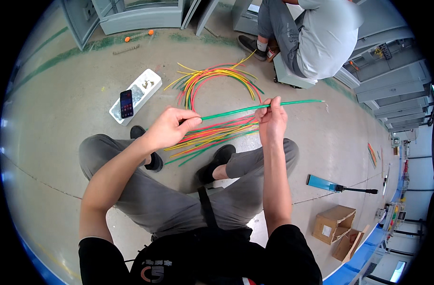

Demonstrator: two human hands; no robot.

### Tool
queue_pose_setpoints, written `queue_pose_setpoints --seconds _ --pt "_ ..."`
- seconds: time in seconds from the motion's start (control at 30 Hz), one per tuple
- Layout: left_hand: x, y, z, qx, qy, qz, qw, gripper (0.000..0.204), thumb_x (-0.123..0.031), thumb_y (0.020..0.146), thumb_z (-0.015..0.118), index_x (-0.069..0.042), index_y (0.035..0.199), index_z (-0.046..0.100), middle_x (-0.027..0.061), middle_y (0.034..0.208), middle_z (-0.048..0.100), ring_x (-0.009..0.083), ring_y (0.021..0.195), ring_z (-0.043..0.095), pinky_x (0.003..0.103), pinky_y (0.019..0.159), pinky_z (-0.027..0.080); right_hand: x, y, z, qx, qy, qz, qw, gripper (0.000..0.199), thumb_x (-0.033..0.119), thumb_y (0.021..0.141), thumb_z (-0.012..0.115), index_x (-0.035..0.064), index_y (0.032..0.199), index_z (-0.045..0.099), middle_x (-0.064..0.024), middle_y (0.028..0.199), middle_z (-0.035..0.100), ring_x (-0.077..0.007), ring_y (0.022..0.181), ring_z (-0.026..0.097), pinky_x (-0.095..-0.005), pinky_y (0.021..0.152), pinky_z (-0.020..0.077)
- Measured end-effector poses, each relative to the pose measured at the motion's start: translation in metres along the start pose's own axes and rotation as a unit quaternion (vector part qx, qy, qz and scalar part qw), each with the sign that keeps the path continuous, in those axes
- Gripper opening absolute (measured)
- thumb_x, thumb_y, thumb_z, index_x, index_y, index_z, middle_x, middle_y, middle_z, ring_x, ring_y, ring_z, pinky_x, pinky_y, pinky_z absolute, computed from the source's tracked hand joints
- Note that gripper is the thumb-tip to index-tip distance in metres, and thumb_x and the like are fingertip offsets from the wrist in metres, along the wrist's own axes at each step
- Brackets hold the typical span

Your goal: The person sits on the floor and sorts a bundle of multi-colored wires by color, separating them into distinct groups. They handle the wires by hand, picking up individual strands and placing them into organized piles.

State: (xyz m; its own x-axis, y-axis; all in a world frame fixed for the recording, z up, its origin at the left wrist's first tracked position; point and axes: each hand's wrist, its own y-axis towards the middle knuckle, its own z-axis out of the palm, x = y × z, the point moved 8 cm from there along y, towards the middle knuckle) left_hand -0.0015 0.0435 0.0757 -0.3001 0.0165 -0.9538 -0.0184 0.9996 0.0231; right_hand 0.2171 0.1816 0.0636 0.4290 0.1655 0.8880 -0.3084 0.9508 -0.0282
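Observation:
A green wire (233,112) stretches between my two hands above the floor. My left hand (171,126) pinches its left end between thumb and fingers. Further along, my right hand (273,118) is closed on the same wire, and a straight length of it sticks out to the right past the fingers. Beneath and beyond the hands lie loose red, yellow and green wires: a curved bundle (217,72) on the far side and a straighter bundle (212,137) between my feet. My hands hide part of both bundles.
Left of the wires stands a white foam box (148,85) with small metal parts and a phone (126,103) on it. A person (321,42) sits at the far right. A blue tool (324,183) and cardboard box (333,224) lie to the right. Grey cabinets (141,19) line the back.

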Motion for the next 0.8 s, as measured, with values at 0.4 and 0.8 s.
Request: queue_pose_setpoints --seconds 0.4,0.8 --pt "0.007 0.008 -0.002 -0.05 0.098 0.024 0.994 0.019 -0.015 0.088 0.06 0.003 0.092 0.066 0.0179 0.068 0.06 0.0245 0.056 0.055 0.036 0.056 0.044 -0.028 0.004 0.003 -0.009 0.023 0.073 0.997 0.036 0.036 0.098 0.046 0.0027 0.085 0.053 -0.0008 0.066 0.048 -0.0112 0.061 0.044 -0.0255 0.056 0.0371" --pt "0.01 0.004 -0.001 0.022 0.011 -0.01 1.0 0.017 -0.013 0.088 0.06 0.002 0.093 0.066 0.0168 0.069 0.06 0.0202 0.055 0.05 0.032 0.056 0.043 -0.027 0.01 -0.013 0.006 0.048 0.069 0.996 0.039 0.037 0.096 0.05 0.0013 0.082 0.056 -0.0006 0.063 0.048 -0.0107 0.055 0.044 -0.0235 0.052 0.0347"
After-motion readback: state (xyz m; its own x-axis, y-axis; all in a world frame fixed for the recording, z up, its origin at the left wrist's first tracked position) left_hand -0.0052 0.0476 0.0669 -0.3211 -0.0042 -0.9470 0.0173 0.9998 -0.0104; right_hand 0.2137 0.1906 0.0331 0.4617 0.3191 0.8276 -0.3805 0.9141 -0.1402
